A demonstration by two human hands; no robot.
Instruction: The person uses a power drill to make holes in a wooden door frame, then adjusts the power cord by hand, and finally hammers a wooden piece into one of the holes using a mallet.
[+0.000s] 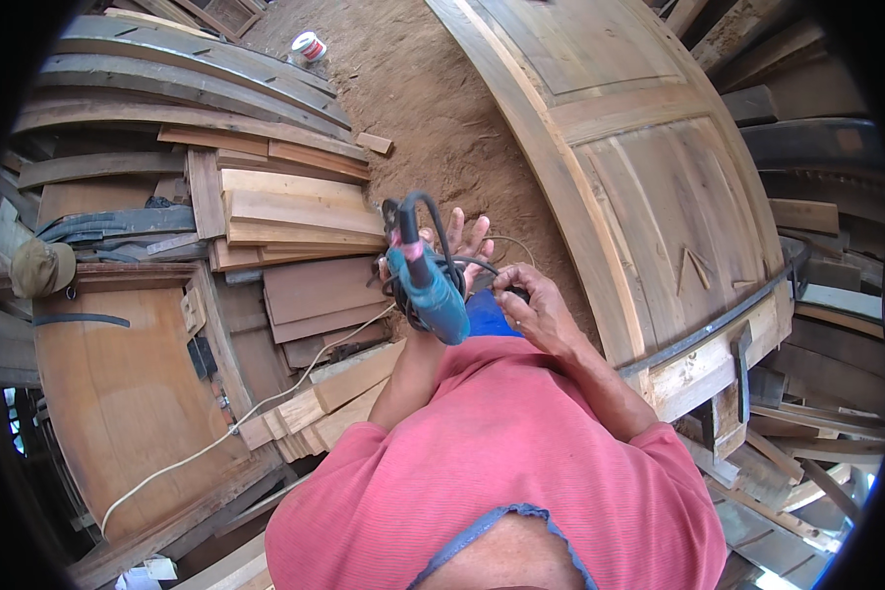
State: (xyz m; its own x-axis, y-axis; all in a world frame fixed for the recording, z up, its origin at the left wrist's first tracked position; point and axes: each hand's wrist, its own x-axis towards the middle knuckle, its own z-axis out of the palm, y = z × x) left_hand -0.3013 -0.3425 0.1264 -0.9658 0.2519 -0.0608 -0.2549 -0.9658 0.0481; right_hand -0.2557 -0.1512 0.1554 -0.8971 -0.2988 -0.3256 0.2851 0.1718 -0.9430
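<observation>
Teal power tool [431,295] in front of chest, over left hand [475,244]; left fingers spread, grip behind tool can't be told. Black cord [435,218] looped around tool; right hand [543,313] pinches cord near its fingertips. Panelled door [649,206] right, planks [300,211] left, white bucket [308,47] beyond on dirt floor [413,93].

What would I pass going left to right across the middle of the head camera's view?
Olive-brown cap, pale stacked boards, teal power tool, right hand, panelled wooden door.
</observation>
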